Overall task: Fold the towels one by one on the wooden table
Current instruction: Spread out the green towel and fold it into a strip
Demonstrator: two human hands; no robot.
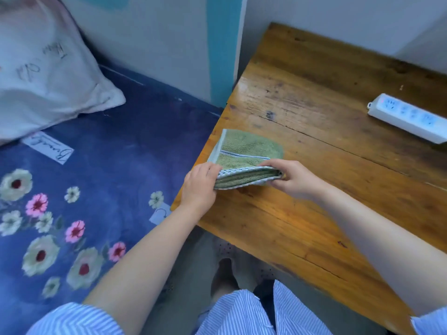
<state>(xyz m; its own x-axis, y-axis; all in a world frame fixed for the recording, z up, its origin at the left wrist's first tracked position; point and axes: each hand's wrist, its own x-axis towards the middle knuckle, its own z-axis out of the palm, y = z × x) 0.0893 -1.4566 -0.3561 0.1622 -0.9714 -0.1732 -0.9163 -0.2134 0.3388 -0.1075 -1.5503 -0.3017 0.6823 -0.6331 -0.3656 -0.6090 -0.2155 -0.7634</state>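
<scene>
A green towel [244,148] with a pale checked border lies near the left edge of the wooden table [314,146]. Its near part is doubled over into a thick layered fold, raised a little off the wood. My left hand [200,183] grips the left end of that fold at the table's edge. My right hand [294,176] pinches the right end, thumb under and fingers on top. The far part of the towel rests flat on the table.
A white power strip [408,117] lies at the table's right side. Left of the table is a bed with a blue flowered cover [84,201] and a white pillow [41,76]. A wall corner stands behind the table. My legs and the floor are below.
</scene>
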